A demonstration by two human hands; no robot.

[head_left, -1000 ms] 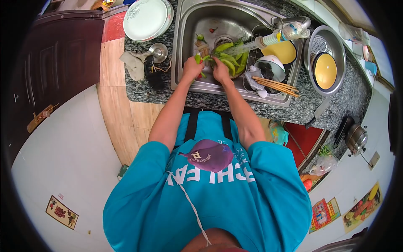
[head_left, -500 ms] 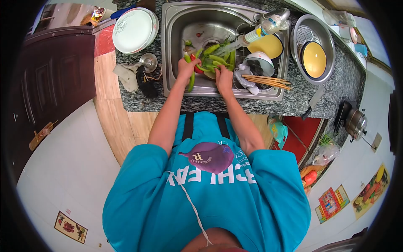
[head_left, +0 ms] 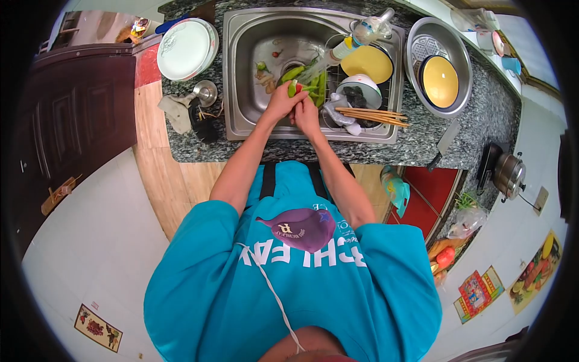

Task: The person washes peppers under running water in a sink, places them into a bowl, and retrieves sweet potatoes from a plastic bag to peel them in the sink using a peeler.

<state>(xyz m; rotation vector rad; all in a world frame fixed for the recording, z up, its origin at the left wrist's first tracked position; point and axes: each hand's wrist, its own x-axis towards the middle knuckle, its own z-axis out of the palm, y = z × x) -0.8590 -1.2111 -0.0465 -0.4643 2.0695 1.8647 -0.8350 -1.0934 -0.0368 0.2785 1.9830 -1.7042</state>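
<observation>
Over the near side of the steel sink (head_left: 232,90), my left hand (head_left: 282,101) is closed round green peppers, with a bit of red showing at its fingertips. My right hand (head_left: 306,114) touches it from the right, its fingers curled; what they hold is hidden. More green peppers (head_left: 318,90) lie just beyond my hands, under water running from a faucet with a plastic bottle (head_left: 347,48) fixed on it. Ginger-like pieces (head_left: 263,78), a green stem piece (head_left: 260,66) and a small red piece (head_left: 275,54) rest on the sink bottom.
Right of the peppers, a rack carries a yellow bowl (head_left: 369,63), a white bowl (head_left: 360,89) and chopsticks (head_left: 374,116). Farther right are a metal basin (head_left: 416,42) and a knife (head_left: 445,140). Stacked plates (head_left: 184,49), a metal cup (head_left: 205,93) and a cloth (head_left: 177,113) lie left.
My hands have come together, the left moving right from the sink's left part. The long green pepper that hung below my left hand no longer shows there. The view has shifted slightly.
</observation>
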